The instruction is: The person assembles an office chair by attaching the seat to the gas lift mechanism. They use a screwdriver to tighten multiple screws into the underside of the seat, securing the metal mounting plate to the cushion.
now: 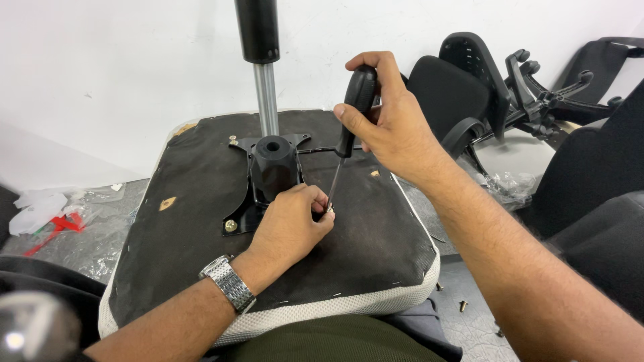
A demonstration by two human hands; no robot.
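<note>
Upturned seat cushion (201, 255) on the lap, carrying one black mounting plate (265, 181) with one gas cylinder (263, 74). Right hand (389, 127) closed round one screwdriver (349, 127); left hand (288, 224) pinches one screw (329, 210) at its tip. Two loose screws (463, 306) lie on the floor

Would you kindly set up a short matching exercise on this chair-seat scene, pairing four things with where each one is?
Things:
1. screwdriver
2. wristwatch
3. loose screw
4. gas-lift cylinder

Places:
A. lying on the floor beside the seat cushion
B. standing upright from the black mounting plate
C. gripped in the right hand
D. worn just behind the left hand

Pairs: 1-C, 2-D, 3-A, 4-B
</note>
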